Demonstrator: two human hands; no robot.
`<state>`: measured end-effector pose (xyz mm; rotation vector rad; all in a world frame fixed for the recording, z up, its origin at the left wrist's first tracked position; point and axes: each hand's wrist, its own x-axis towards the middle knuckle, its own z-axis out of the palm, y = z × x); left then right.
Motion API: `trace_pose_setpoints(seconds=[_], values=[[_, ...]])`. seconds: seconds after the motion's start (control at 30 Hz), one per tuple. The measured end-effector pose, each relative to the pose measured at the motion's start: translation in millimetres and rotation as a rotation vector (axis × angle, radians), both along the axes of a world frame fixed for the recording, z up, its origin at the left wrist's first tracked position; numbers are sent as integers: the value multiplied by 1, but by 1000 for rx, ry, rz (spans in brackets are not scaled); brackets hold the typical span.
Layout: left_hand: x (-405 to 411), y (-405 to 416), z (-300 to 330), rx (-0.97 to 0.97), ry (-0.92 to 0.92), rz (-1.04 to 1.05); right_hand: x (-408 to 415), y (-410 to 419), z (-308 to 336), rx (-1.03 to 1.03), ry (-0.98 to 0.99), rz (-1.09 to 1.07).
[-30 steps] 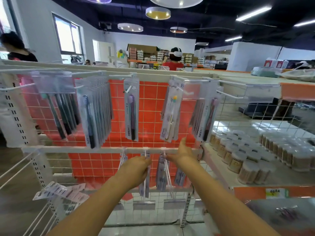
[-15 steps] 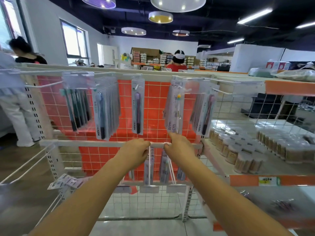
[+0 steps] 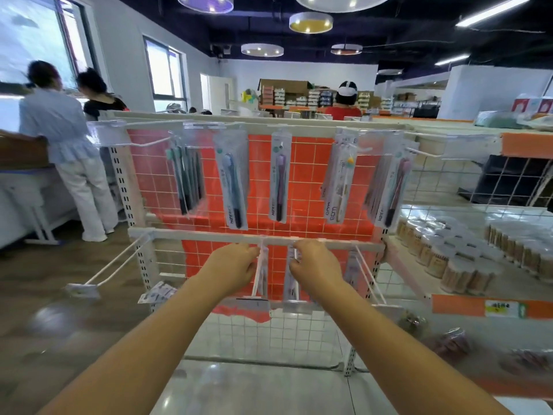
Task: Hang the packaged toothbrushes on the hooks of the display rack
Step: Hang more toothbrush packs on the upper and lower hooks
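Observation:
The display rack is a white wire grid with an orange backing, and its lower rail (image 3: 209, 236) runs just above my hands. My left hand (image 3: 236, 265) is curled with its fingertips pinching the top of a packaged toothbrush (image 3: 264, 275) that hangs on a white double-wire hook (image 3: 255, 283). My right hand (image 3: 314, 265) pinches the top of a second packaged toothbrush (image 3: 291, 280) on the neighbouring hook. The upper rail carries hung packs: dark ones (image 3: 187, 175), a blue one (image 3: 232, 181), a purple one (image 3: 279, 175), a beige one (image 3: 338, 181) and a pink stack (image 3: 389, 181).
An empty long hook (image 3: 116, 265) juts out at the lower left; another hook (image 3: 369, 274) sticks out to the right of my right hand. Several clear jars (image 3: 449, 259) fill the right shelf. Two people (image 3: 68, 139) stand at a counter on the left.
Both hands have risen from below the lower rail to just under it and closed in on the tops of the hanging packs. The view has swung left, bringing the two people into sight.

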<state>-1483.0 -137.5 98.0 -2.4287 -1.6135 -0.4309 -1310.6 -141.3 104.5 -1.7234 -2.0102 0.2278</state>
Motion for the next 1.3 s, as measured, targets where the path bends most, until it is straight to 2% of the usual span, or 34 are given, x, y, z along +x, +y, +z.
trace_pose_setpoints(seconds=[0.2,0.37,0.7,0.97,1.2,1.3], values=[[-40,-29,1,-16,38,76,-38,-15,-4,-11,-1,50],[-83,-59,0,-31,-2,158,-78,-31,-5,-13,-65,143],[-152,-102,6,-19,-63,332,-165,-44,-9,-32,-69,357],[-227,-86,-19,-65,-54,359,-241,-32,-25,-13,-68,374],[-292,-77,-66,-209,-116,330,-308,-29,-66,-69,-50,362],[-313,-80,-91,-292,-113,320,-330,-30,-88,-133,33,327]])
